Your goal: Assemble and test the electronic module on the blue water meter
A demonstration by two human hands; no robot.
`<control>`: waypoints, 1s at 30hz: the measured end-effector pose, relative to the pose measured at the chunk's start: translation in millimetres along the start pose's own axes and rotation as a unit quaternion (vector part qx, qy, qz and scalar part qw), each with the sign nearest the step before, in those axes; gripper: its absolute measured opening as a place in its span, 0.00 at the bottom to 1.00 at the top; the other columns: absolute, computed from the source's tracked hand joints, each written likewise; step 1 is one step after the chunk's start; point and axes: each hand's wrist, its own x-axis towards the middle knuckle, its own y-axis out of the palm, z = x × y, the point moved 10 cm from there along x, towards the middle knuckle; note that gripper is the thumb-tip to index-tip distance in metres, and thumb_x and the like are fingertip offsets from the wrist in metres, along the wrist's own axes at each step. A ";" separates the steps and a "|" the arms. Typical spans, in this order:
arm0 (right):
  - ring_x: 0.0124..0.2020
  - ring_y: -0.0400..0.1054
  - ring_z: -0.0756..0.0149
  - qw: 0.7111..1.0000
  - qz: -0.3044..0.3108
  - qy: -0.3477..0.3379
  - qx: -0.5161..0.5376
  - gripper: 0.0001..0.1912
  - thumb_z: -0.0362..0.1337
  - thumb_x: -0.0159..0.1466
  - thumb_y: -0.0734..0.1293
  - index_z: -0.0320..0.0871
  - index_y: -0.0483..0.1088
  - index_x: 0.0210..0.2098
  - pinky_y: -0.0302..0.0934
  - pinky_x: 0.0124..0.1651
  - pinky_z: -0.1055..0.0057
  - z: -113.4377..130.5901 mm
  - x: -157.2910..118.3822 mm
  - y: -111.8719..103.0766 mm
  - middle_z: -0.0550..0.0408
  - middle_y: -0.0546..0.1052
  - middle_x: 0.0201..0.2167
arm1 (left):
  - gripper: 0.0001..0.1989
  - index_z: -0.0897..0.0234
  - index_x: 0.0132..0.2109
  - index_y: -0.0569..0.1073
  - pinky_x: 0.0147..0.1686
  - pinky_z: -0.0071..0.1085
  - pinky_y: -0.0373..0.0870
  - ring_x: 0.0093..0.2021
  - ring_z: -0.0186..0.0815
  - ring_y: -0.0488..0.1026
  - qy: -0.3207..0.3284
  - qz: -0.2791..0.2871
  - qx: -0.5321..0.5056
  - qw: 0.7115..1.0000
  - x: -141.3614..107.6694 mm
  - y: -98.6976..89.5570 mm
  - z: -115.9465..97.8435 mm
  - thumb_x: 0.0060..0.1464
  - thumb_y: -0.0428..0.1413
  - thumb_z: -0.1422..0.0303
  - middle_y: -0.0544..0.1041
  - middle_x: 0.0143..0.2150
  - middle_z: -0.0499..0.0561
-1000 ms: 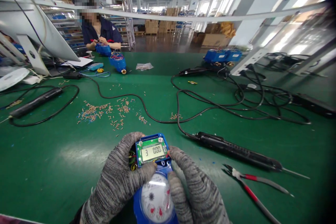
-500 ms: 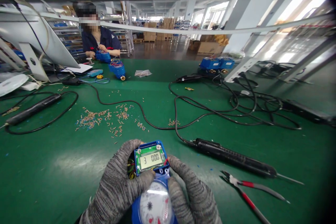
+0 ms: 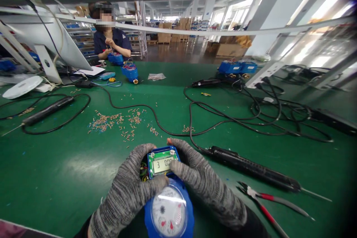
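Note:
A blue meter (image 3: 169,208) with a round clear-covered dial lies at the bottom centre. At its top sits an open blue box holding a green circuit board with a display (image 3: 162,165), which reads 3 and zeros. My left hand (image 3: 129,186), in a grey knitted glove, grips the box's left side, thumb at its lower edge. Coloured wires show between that hand and the box. My right hand (image 3: 199,178), gloved alike, closes round the box's right side, its thumb over the display's right end.
Right of my hands lie a black electric screwdriver (image 3: 253,169) and red-handled cutters (image 3: 260,196). Small screws (image 3: 104,122) are scattered beyond, near looping black cables. Another screwdriver (image 3: 48,111) lies left. Across the green table (image 3: 69,171), a person (image 3: 111,42) sits near blue meters (image 3: 129,71).
My right hand has moved up from beside the dial onto the box, its thumb now over the display. The dial shows more fully. The person opposite has raised a hand.

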 end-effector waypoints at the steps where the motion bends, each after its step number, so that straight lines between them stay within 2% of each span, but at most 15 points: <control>1: 0.53 0.72 0.53 1.000 0.019 0.010 0.020 0.32 0.49 0.58 0.72 0.48 0.63 0.59 0.66 0.57 0.50 -2.6 1.9 8.7 0.48 0.76 0.54 | 0.32 0.56 0.57 0.67 0.54 0.51 0.73 0.53 0.49 0.76 0.005 -0.001 0.000 1.000 0.7 -1.0 -0.9 0.46 0.67 0.57 0.76 0.55 0.55; 3: 0.48 0.74 0.55 0.998 0.037 0.020 0.044 0.32 0.47 0.57 0.73 0.48 0.62 0.58 0.68 0.52 0.53 -5.7 2.5 19.3 0.49 0.77 0.50 | 0.32 0.55 0.57 0.67 0.53 0.49 0.75 0.53 0.48 0.76 0.026 0.005 -0.001 1.000 1.9 -2.6 -4.1 0.46 0.67 0.57 0.76 0.55 0.54; 6: 0.47 0.74 0.55 0.997 0.037 0.040 0.049 0.32 0.46 0.56 0.74 0.49 0.61 0.56 0.68 0.50 0.53 -10.7 0.5 21.9 0.50 0.77 0.48 | 0.35 0.53 0.60 0.66 0.50 0.46 0.78 0.53 0.49 0.77 0.092 0.026 0.017 0.995 -2.5 -4.7 -11.4 0.46 0.67 0.58 0.76 0.57 0.55; 8: 0.45 0.74 0.53 0.997 0.031 0.055 0.037 0.32 0.47 0.56 0.73 0.49 0.60 0.56 0.68 0.48 0.52 -13.7 -0.4 19.6 0.49 0.77 0.47 | 0.39 0.52 0.65 0.61 0.53 0.48 0.77 0.58 0.50 0.73 0.162 -0.004 0.069 0.984 -13.3 -13.0 -18.3 0.49 0.66 0.59 0.72 0.62 0.56; 10: 0.44 0.74 0.52 0.997 0.024 0.064 0.019 0.32 0.49 0.56 0.72 0.49 0.60 0.55 0.68 0.46 0.50 -15.4 -0.2 17.4 0.49 0.76 0.45 | 0.36 0.53 0.67 0.59 0.59 0.49 0.71 0.63 0.49 0.69 0.234 -0.075 0.136 0.960 -30.6 -24.8 -26.1 0.54 0.62 0.63 0.70 0.64 0.56; 12: 0.43 0.74 0.51 0.997 0.023 0.068 0.007 0.32 0.50 0.56 0.72 0.49 0.59 0.56 0.68 0.45 0.50 -15.7 0.5 17.6 0.48 0.76 0.45 | 0.30 0.55 0.66 0.61 0.66 0.49 0.63 0.65 0.45 0.65 0.291 -0.123 0.190 0.930 -48.2 -28.5 -32.4 0.58 0.58 0.69 0.71 0.63 0.54; 15: 0.42 0.73 0.51 0.997 0.020 0.074 -0.012 0.32 0.50 0.56 0.71 0.49 0.58 0.55 0.67 0.45 0.50 -15.6 1.3 18.2 0.48 0.75 0.45 | 0.28 0.58 0.64 0.63 0.71 0.44 0.52 0.66 0.40 0.64 0.351 -0.121 0.220 0.902 -62.1 -20.5 -40.0 0.57 0.56 0.75 0.75 0.58 0.52; 19: 0.42 0.72 0.52 0.996 0.001 0.081 -0.044 0.33 0.50 0.54 0.71 0.48 0.59 0.54 0.67 0.46 0.51 -15.2 1.9 15.0 0.48 0.74 0.45 | 0.24 0.61 0.60 0.66 0.70 0.37 0.53 0.64 0.36 0.64 0.362 -0.131 0.213 0.898 -58.8 -19.7 -47.0 0.57 0.57 0.74 0.76 0.55 0.52; 23: 0.42 0.72 0.53 0.996 0.011 0.083 -0.033 0.34 0.51 0.54 0.71 0.48 0.57 0.55 0.67 0.45 0.52 -15.6 2.2 17.2 0.48 0.75 0.45 | 0.18 0.57 0.53 0.70 0.66 0.42 0.60 0.57 0.37 0.71 0.347 -0.134 0.223 0.901 -48.4 -23.9 -53.2 0.56 0.59 0.72 0.79 0.49 0.49; 26: 0.42 0.72 0.53 0.996 0.014 0.084 -0.036 0.34 0.51 0.56 0.71 0.48 0.57 0.56 0.68 0.45 0.52 -16.9 2.2 17.1 0.48 0.75 0.45 | 0.13 0.58 0.48 0.72 0.58 0.45 0.68 0.50 0.39 0.75 0.349 -0.108 0.240 0.899 -40.6 -22.2 -61.6 0.55 0.59 0.73 0.79 0.44 0.49; 30: 0.40 0.73 0.55 0.996 0.010 0.073 -0.051 0.33 0.51 0.56 0.71 0.48 0.58 0.55 0.69 0.44 0.56 -17.9 3.2 15.0 0.50 0.76 0.43 | 0.12 0.60 0.47 0.73 0.50 0.44 0.74 0.44 0.39 0.77 0.393 -0.074 0.276 0.874 -38.7 -10.9 -81.2 0.54 0.60 0.73 0.80 0.41 0.50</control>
